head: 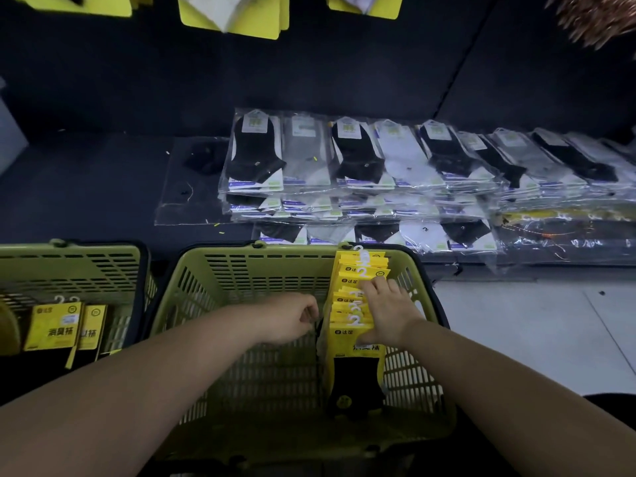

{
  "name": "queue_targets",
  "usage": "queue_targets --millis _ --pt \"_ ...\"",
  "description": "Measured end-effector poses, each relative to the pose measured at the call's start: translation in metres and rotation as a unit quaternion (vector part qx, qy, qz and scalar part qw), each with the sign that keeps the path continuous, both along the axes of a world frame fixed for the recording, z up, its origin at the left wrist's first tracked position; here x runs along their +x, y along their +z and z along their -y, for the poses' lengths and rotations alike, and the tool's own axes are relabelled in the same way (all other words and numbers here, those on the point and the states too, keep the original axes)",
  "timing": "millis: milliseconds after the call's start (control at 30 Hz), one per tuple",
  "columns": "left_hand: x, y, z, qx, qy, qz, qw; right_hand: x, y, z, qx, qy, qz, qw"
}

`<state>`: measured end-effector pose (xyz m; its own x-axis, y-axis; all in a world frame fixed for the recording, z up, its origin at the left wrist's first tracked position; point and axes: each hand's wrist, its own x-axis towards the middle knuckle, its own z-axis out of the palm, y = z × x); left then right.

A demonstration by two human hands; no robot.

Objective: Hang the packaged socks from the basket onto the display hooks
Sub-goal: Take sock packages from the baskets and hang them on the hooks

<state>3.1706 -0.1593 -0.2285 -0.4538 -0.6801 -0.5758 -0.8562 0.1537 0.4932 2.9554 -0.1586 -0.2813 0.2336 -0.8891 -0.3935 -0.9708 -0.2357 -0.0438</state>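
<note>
Yellow sock packs (358,270) line the basket's (275,251) right side.
The right hand (387,313) clasps several; the left hand (292,318) curls beside them, grip unclear.

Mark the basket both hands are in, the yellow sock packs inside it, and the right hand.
basket (265,270), head view, on its far slatted wall.
yellow sock packs (342,339), head view, on the front pack's yellow card.
right hand (389,312), head view, on the back of the hand.
</note>
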Motion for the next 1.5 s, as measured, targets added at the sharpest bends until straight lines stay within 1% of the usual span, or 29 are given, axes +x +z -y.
queue_targets --millis 100,233,400,467,533,633,700,733,800,833,900,967,1000,1067,1133,1167,1233,1267,1367,1500 --pt "0.001 0.0 -0.001 0.0 0.0 0.0 1.0 -0.002 0.0 -0.003 0.023 -0.002 0.028 0.999" --pt "0.003 -0.001 -0.001 0.003 -0.009 0.009 1.0 -0.006 0.001 -0.011 0.096 -0.009 0.074 0.993" --pt "0.004 -0.003 -0.001 0.003 -0.023 0.007 1.0 -0.005 0.021 -0.009 0.12 0.012 0.132 0.984" --pt "0.008 -0.003 -0.001 0.018 -0.01 -0.018 1.0 -0.005 0.038 -0.004 0.128 0.0 0.176 0.976" --pt "0.012 0.001 0.0 0.052 0.021 -0.055 0.997 -0.003 0.059 0.0 0.13 -0.016 0.224 0.966" --pt "0.016 0.003 0.001 0.076 0.057 -0.116 0.989 0.001 0.09 0.006 0.116 -0.049 0.299 0.946" --pt "0.015 0.003 -0.001 0.079 0.094 -0.186 0.975 0.004 0.107 0.009 0.107 -0.075 0.365 0.922" --pt "0.014 0.004 -0.001 0.072 0.125 -0.225 0.964 0.006 0.113 0.011 0.108 -0.092 0.403 0.904" --pt "0.014 0.006 0.002 0.044 0.188 -0.282 0.94 0.009 0.12 0.012 0.11 -0.135 0.479 0.861" --pt "0.015 0.008 0.005 0.032 0.209 -0.294 0.932 0.013 0.121 0.013 0.097 -0.157 0.513 0.838" --pt "0.018 0.012 0.01 0.029 0.243 -0.314 0.917 0.022 0.121 0.014 0.03 -0.214 0.557 0.802" --pt "0.021 0.017 0.012 0.056 0.298 -0.354 0.885 0.031 0.119 0.015 -0.04 -0.284 0.578 0.764" --pt "0.022 0.02 0.013 0.071 0.327 -0.376 0.864 0.035 0.116 0.013 -0.053 -0.313 0.578 0.751" --pt "0.024 0.026 0.015 0.098 0.359 -0.418 0.829 0.041 0.111 0.007 -0.027 -0.35 0.559 0.751" --pt "0.024 0.032 0.018 0.112 0.372 -0.438 0.811 0.049 0.106 0.0 0.017 -0.357 0.556 0.75" --pt "0.023 0.035 0.02 0.111 0.375 -0.441 0.808 0.052 0.105 -0.001 0.02 -0.349 0.56 0.751" --pt "0.019 0.04 0.021 0.104 0.381 -0.437 0.808 0.056 0.106 0.002 -0.018 -0.321 0.548 0.772" --pt "0.016 0.042 0.021 0.1 0.38 -0.434 0.811 0.057 0.109 0.005 -0.042 -0.312 0.547 0.775" --pt "0.01 0.049 0.022 0.084 0.371 -0.444 0.811 0.057 0.126 0.013 -0.092 -0.302 0.568 0.76" --pt "0.007 0.071 0.03 0.049 0.383 -0.477 0.79 0.057 0.156 0.025 -0.093 -0.268 0.597 0.75"
